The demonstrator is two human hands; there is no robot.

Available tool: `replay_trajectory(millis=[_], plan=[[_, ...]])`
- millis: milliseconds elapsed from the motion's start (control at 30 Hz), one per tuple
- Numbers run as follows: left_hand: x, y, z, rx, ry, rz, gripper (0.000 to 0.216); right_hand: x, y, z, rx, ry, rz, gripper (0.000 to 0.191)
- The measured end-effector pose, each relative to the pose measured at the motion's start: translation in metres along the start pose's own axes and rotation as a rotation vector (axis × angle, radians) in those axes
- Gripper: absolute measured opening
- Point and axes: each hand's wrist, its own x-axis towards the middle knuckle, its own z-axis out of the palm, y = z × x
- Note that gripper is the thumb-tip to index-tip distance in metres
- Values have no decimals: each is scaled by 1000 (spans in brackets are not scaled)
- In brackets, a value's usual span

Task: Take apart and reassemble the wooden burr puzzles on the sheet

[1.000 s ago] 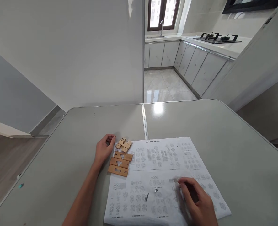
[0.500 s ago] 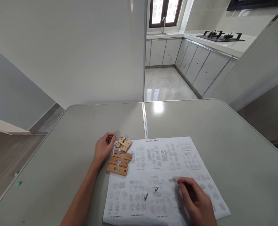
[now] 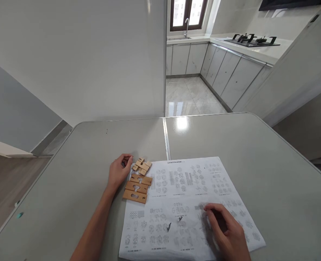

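A large white printed sheet (image 3: 187, 192) with rows of small line diagrams lies on the table. My left hand (image 3: 120, 168) rests at its upper left corner, fingers loosely curled in, with nothing visible in them. Right beside it sit several interlocked small wooden puzzle pieces (image 3: 142, 166), one marked 3. Below them, flat notched wooden puzzle pieces (image 3: 135, 196) with numbers lie in a stack of rows over the sheet's left edge. My right hand (image 3: 227, 232) lies on the lower right of the sheet, thumb and forefinger tips together; I see nothing between them.
The pale table (image 3: 54, 203) has a seam strip (image 3: 166, 137) running away from me. A small teal bit (image 3: 19, 215) lies near its left edge. Beyond stand a white panel (image 3: 95, 65) and a kitchen with a gas stove (image 3: 251, 40).
The view has shifted very slightly. Both hands, the sheet and the wooden pieces keep their places.
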Motion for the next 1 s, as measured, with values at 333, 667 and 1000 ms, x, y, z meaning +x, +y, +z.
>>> replay_trajectory(millis=[333,667,1000], plan=[[-17,28,-4,-19,-53,52,37,6,22,-7,-58,-94,-93,28],[-52,64,12,350,-85,244,46,6,18,-7,-29,-117,-122,25],[-45,58,27,374,-9,211,30,8,21,-4,-9,-110,-130,23]])
